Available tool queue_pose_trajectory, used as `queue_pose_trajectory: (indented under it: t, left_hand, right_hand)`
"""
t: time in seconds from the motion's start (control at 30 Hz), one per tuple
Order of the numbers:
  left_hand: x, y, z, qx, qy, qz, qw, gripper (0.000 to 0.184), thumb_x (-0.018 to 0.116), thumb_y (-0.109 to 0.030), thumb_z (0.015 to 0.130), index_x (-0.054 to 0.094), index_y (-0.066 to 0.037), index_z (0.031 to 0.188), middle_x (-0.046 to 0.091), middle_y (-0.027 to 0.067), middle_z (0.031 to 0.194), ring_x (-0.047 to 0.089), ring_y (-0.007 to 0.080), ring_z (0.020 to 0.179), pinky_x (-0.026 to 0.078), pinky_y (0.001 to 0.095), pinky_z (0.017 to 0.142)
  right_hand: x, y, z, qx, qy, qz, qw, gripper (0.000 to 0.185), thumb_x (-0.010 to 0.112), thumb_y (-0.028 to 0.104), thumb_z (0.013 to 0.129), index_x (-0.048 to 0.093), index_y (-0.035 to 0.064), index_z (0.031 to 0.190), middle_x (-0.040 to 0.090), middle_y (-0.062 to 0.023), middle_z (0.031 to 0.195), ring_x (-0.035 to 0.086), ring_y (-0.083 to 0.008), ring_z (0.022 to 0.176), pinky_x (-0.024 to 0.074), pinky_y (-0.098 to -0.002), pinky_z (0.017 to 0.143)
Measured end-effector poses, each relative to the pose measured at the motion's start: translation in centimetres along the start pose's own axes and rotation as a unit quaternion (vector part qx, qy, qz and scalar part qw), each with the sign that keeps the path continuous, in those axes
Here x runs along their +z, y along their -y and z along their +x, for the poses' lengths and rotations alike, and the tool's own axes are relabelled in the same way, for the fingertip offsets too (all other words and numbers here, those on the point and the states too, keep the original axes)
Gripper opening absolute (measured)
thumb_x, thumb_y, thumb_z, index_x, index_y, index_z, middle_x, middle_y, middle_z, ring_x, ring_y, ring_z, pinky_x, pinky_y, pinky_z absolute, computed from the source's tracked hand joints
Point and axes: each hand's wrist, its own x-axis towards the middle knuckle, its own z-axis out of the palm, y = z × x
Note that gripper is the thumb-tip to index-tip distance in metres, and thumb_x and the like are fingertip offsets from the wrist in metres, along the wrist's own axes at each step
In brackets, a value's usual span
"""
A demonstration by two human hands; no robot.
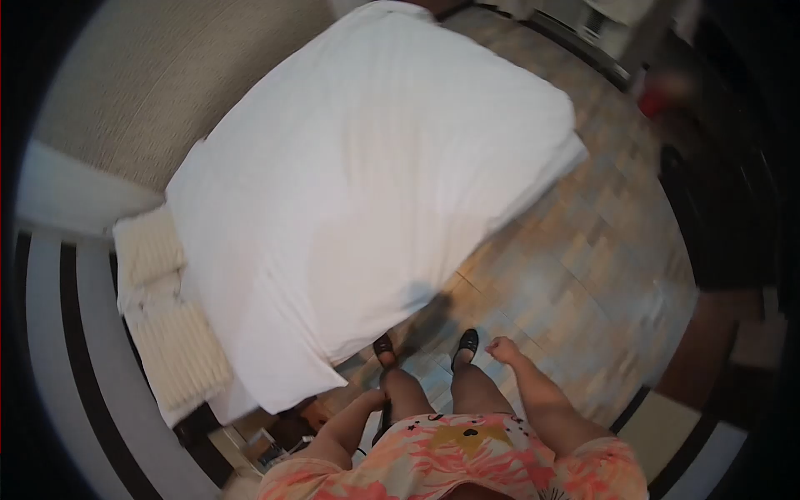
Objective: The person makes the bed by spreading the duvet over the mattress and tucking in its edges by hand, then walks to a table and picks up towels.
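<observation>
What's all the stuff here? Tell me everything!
Bed: 1, white, middle
Pillows: 2, cream, bed's left end
Striped panel: 1, grey-black, far left
Wall: 1, beige, top left
Floor: 1, brown and blue-grey, right
Blurry thing: 1, red, top right
Clutter: several, mixed, bottom left
Right edge: too dark
Shirt: 1, pink-patterned, bottom
Shoes: 2, black, on floor
Legs: 2, bottom middle
Left hand: 1, bare, by left leg
Right hand: 1, bare, right of shoes

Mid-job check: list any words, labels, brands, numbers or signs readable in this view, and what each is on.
No readable text anywhere in this view.
White sheet: no lettering visible.
Shirt: printed shapes, including a small dark heart; the thin dark marks at the bottom edge are too small to read.
Items at the upper right: too blurred to tell.
</observation>
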Motion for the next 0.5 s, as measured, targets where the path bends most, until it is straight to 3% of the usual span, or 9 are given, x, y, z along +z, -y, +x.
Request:
queue_pose_trajectory:
  t: [0.03,0.07,0.13,0.2,0.23,0.3,0.37,0.43,0.5]
  left_hand:
    - [-1.9,-3.4,-0.5,-0.005,-0.052,0.013,0.999,0.028,0.053,-0.024,0.072,0.059,-0.004,0.091,0.059,0.0191,0.082,0.056,0.0292,0.083,0.041,0.0359,0.079]
    - [-0.6,-2.3,3.1,0.013,0.122,0.076,0.989,0.028,0.053,-0.024,0.072,0.059,-0.004,0.09,0.059,0.0199,0.08,0.056,0.0296,0.084,0.04,0.0363,0.08]
    - [-2.5,-5.8,7.1,0.102,0.03,0.1,0.989,0.03,0.055,-0.025,0.072,0.056,-0.006,0.095,0.058,0.0198,0.086,0.055,0.0341,0.081,0.043,0.042,0.071]
    - [-5.9,-10.0,10.2,0.072,-0.062,0.005,0.995,0.033,0.057,-0.027,0.07,0.053,-0.005,0.094,0.058,0.0176,0.088,0.055,0.0319,0.083,0.043,0.0412,0.072]
    - [-8.6,-13.1,10.5,0.091,-0.12,0.022,0.988,0.036,0.058,-0.028,0.07,0.051,-0.006,0.097,0.056,0.0169,0.092,0.054,0.0316,0.086,0.043,0.0409,0.072]
    - [-14.0,-18.9,11.2,0.115,-0.217,0.065,0.967,0.046,0.061,-0.031,0.068,0.046,-0.005,0.103,0.053,0.016,0.099,0.052,0.0314,0.09,0.044,0.0401,0.073]
    - [-17.9,-23.4,13.7,0.12,-0.259,0.088,0.954,0.052,0.063,-0.033,0.066,0.043,-0.005,0.106,0.051,0.0158,0.101,0.05,0.0315,0.092,0.044,0.0396,0.073]
    - [-20.6,-27.4,16.6,0.208,-0.367,0.077,0.903,0.057,0.066,-0.035,0.063,0.043,-0.003,0.104,0.05,0.0168,0.099,0.05,0.0319,0.09,0.044,0.0396,0.072]
    - [-22.2,-31.2,19.9,0.212,-0.326,0.099,0.916,0.062,0.066,-0.038,0.062,0.041,-0.002,0.105,0.05,0.0163,0.096,0.05,0.0309,0.089,0.044,0.0393,0.071]
  right_hand:
    - [-1.1,-2.6,-0.6,0.044,0.002,0.03,0.999,0.025,0.062,0.027,0.069,0.059,0.0031,0.073,0.06,-0.0135,0.072,0.057,-0.0227,0.067,0.0439,-0.0336,0.062]
    - [-3.1,-5.8,-1.0,0.086,0.004,0.062,0.994,0.026,0.064,0.027,0.068,0.06,0.0029,0.076,0.06,-0.0139,0.077,0.058,-0.0233,0.072,0.0442,-0.0332,0.064]
    - [-7.7,-11.0,-2.7,0.134,-0.054,0.096,0.985,0.026,0.064,0.025,0.068,0.06,0.0006,0.076,0.06,-0.0142,0.077,0.058,-0.0238,0.072,0.0443,-0.0326,0.064]
    - [-10.0,-16.4,-2.2,0.228,-0.102,-0.01,0.968,0.027,0.063,0.024,0.068,0.059,-0.002,0.074,0.06,-0.015,0.072,0.058,-0.0251,0.066,0.0445,-0.034,0.061]
    - [-11.6,-17.4,-1.6,0.236,-0.107,-0.007,0.966,0.027,0.063,0.024,0.068,0.059,-0.002,0.074,0.06,-0.015,0.072,0.058,-0.0251,0.066,0.0445,-0.034,0.061]
    - [-16.0,-18.6,1.2,0.342,-0.065,0.045,0.936,0.031,0.061,0.026,0.069,0.06,0.0003,0.087,0.059,-0.0161,0.093,0.056,-0.0304,0.085,0.0438,-0.0343,0.074]
    - [-21.6,-16.6,6.6,0.253,-0.03,0.035,0.966,0.032,0.059,0.026,0.07,0.059,-0.0011,0.088,0.058,-0.0193,0.092,0.056,-0.0299,0.086,0.0438,-0.034,0.073]
    - [-27.4,-14.0,13.1,0.133,-0.156,0.046,0.978,0.031,0.058,0.026,0.071,0.059,-0.0014,0.085,0.058,-0.0201,0.086,0.057,-0.0286,0.083,0.0438,-0.0337,0.071]
    - [-33.8,-10.3,20.3,0.033,-0.265,0.17,0.949,0.028,0.057,0.025,0.071,0.06,-0.0004,0.083,0.058,-0.0202,0.079,0.058,-0.0275,0.077,0.044,-0.0322,0.069]
